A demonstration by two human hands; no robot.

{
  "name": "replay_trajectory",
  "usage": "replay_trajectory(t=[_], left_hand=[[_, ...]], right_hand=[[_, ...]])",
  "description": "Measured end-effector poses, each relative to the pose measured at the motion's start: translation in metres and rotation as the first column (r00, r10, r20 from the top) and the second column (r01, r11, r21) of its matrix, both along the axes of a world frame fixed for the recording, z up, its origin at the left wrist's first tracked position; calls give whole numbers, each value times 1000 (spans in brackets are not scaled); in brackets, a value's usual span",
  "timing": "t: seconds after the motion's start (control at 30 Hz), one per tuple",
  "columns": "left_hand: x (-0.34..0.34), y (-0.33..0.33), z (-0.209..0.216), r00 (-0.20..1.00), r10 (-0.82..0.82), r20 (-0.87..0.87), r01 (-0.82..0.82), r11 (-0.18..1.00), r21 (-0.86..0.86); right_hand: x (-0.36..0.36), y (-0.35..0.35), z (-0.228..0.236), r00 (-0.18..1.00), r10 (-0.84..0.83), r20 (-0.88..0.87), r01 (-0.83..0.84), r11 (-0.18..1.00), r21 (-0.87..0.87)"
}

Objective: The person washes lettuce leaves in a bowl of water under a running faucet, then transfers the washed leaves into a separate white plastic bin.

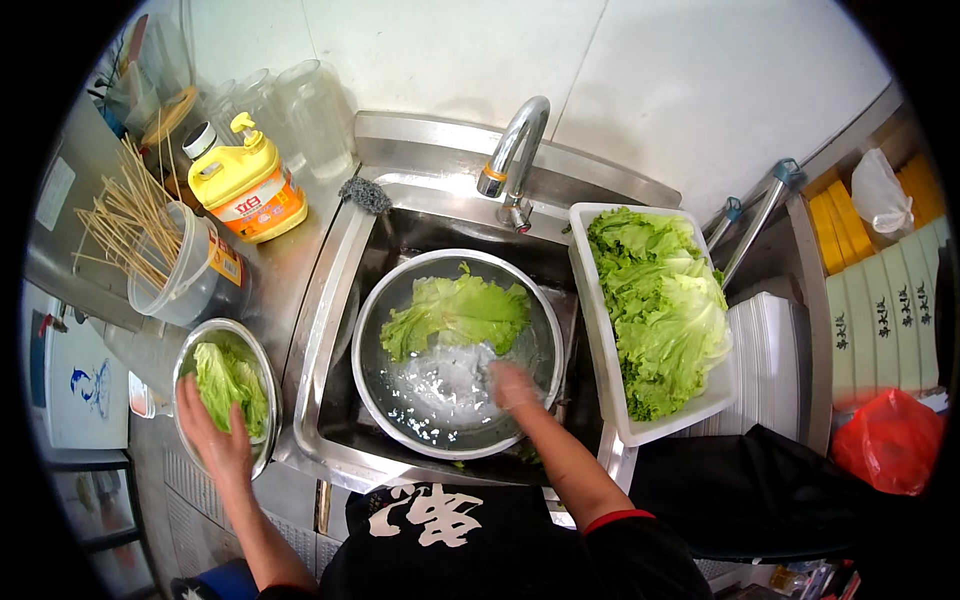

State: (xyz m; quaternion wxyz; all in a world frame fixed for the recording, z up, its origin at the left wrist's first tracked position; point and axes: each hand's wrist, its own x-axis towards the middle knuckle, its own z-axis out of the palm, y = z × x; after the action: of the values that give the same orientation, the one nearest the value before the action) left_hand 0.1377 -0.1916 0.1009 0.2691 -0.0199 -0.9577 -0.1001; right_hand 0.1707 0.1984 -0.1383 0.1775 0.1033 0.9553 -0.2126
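My left hand [215,430] is at the near rim of a small metal bowl [275,385], its fingers spread and nothing in them. Inside that bowl lie pale green lettuce leaves [230,388]. A large round metal basin [372,410] full of water stands in the sink, and my right hand [512,388] dips in at its right side. Splashing and motion smear the right fingers, so their state does not show. One lettuce leaf [460,315] floats at the far side of the basin, beyond bright ripples.
A white tub [590,300] heaped with lettuce [655,310] sits over the sink's right edge. The faucet [520,150] arches behind the basin. On the left counter stand a yellow detergent bottle [250,190], a tub of wooden skewers [165,270] and a steel scrubber [365,195].
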Motion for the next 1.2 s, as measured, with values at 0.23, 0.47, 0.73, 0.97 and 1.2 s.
replay_trajectory(t=[0.23,0.47,0.73,0.97,1.2], left_hand=[[14,107,-72,574,-684,449,-127,468,875],[1,95,-79,651,-657,380,-363,170,916],[10,83,-83,592,-656,468,-317,345,884],[4,10,3,894,-309,325,-122,529,840],[0,-16,15,969,24,247,-41,997,65]], right_hand=[[-8,-84,96,917,3,398,396,98,-913],[-24,-82,131,984,165,-67,-103,221,-970],[-34,-116,140,922,385,-28,13,-104,-994],[-81,-44,83,927,155,-341,-117,985,128],[-70,-17,43,998,63,19,-65,989,132]])
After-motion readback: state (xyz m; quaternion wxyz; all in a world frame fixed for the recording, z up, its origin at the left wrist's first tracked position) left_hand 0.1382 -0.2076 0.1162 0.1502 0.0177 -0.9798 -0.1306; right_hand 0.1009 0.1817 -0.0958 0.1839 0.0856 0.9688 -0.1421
